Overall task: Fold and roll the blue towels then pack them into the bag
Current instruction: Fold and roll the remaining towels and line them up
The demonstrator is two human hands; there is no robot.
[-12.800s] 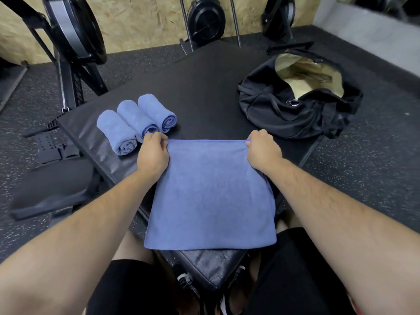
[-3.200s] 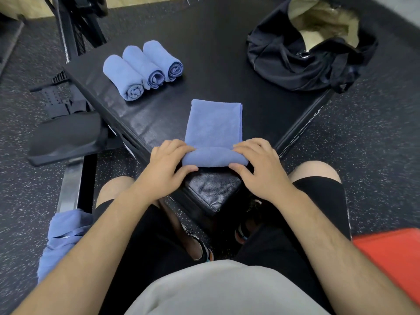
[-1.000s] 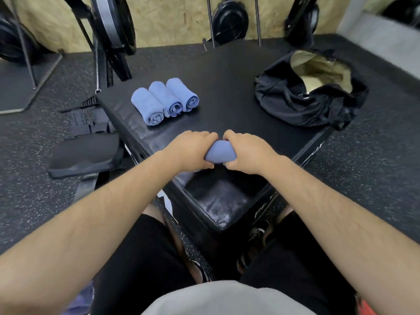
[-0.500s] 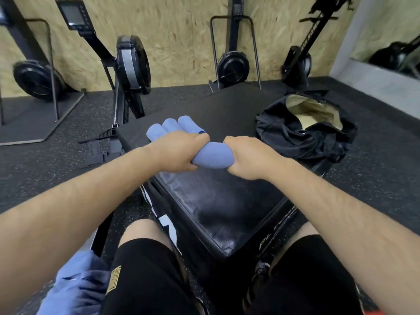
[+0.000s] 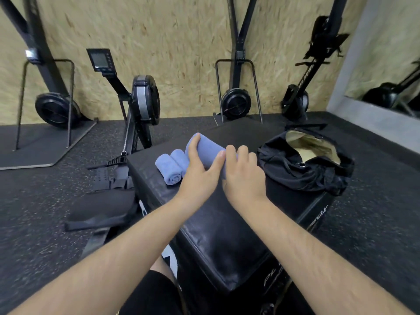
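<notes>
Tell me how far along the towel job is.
Done: two rolled towels lie side by side on the box. In hand: the left hand and right hand grip another roll just beside them. Left: all the packing. The open bag shows only its tan lining, with no towels visible inside.

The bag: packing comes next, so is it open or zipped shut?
Open. The bag on the black box has its top gaping, with the tan lining showing inside.

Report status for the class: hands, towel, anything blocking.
Status: left hand and right hand grip rolled towel. Two finished rolls beside it. Open bag right, nothing between.
</notes>
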